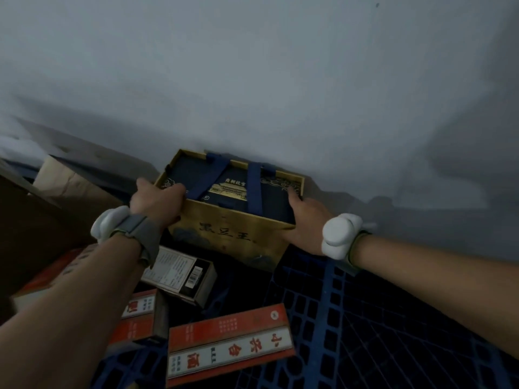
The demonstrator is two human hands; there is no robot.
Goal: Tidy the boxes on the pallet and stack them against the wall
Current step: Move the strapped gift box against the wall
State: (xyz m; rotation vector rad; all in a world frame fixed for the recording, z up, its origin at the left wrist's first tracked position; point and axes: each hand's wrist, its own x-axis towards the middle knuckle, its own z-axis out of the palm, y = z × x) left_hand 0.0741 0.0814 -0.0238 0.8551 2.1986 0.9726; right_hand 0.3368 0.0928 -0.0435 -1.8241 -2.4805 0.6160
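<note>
A gold box with a dark blue top and blue straps (224,231) sits on the blue pallet (365,318), its back edge against the grey wall (252,80). My left hand (157,199) grips its left side near the top, and my right hand (306,220) holds its right side. Nearer to me lie a red and white flat box (227,343), another red box (137,315) and a white and black box with a barcode (179,270). A dark narrow box (160,318) rests on the red one.
Brown cardboard cartons (64,186) stand at the left against the wall. A red box (42,279) is partly hidden under my left forearm. The pallet's open grid shows bare at the right.
</note>
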